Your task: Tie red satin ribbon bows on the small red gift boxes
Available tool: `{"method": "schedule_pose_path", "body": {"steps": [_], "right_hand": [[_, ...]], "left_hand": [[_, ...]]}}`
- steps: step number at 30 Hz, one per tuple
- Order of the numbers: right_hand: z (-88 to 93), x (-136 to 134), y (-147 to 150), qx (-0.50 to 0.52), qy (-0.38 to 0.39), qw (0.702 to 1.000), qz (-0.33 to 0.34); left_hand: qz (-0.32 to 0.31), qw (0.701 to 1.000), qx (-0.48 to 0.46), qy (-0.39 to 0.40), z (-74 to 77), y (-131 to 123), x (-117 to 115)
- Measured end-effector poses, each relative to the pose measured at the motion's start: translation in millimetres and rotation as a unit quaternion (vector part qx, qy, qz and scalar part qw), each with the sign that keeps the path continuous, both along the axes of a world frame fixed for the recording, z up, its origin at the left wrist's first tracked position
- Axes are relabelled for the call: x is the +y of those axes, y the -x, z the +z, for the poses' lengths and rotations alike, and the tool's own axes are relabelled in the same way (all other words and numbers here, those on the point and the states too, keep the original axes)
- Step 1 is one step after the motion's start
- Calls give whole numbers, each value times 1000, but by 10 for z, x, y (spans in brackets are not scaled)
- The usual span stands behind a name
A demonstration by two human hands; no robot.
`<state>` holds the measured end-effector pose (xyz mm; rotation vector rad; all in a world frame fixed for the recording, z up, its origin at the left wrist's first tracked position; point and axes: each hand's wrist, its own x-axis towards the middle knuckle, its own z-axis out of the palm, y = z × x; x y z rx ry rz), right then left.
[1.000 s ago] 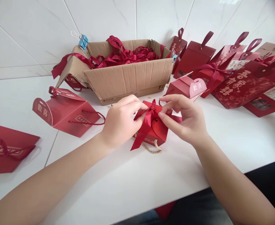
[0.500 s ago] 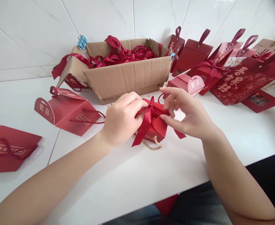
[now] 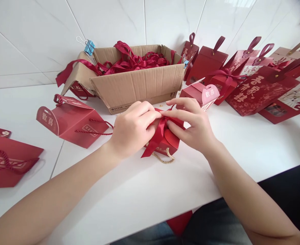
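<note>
A small red gift box [image 3: 172, 140] with a gold rope handle stands on the white table between my hands. A red ribbon [image 3: 156, 136] is looped on its top, one tail hanging down the front. My left hand [image 3: 135, 131] pinches the ribbon at the left of the knot, its thumb and fingertips on the box top. From the right, my right hand [image 3: 190, 122] presses thumb and fingertips together on the ribbon at the knot. The knot is partly hidden by the fingers of both hands.
Behind stands an open cardboard box [image 3: 139, 85] full of red ribbons [image 3: 147, 61]. Red boxes with rope handles [image 3: 74, 120] lie at the left. A pink-red box [image 3: 199, 93] and several red gift bags [image 3: 257, 90] stand at the right. A person's hand shows at the right edge.
My right hand has moved left, its fingertips now on the ribbon at the knot. The right ribbon tail no longer shows beside the box. My left hand has barely moved.
</note>
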<state>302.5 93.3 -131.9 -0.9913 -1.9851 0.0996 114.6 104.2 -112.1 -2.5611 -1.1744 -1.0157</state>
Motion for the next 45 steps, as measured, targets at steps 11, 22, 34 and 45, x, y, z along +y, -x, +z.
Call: {"method": "schedule_pose_path", "body": {"steps": [11, 22, 34, 45], "right_hand": [[42, -2, -84, 3, 19, 999, 46], [51, -7, -83, 18, 57, 998, 20], [65, 30, -130, 9, 17, 999, 35], [58, 39, -109, 57, -13, 997, 51]], "left_hand": [[-29, 995, -68, 70, 26, 63, 14], [-46, 992, -78, 87, 29, 87, 52], [-43, 995, -63, 60, 40, 88, 62], [-57, 995, -58, 53, 44, 94, 66]]}}
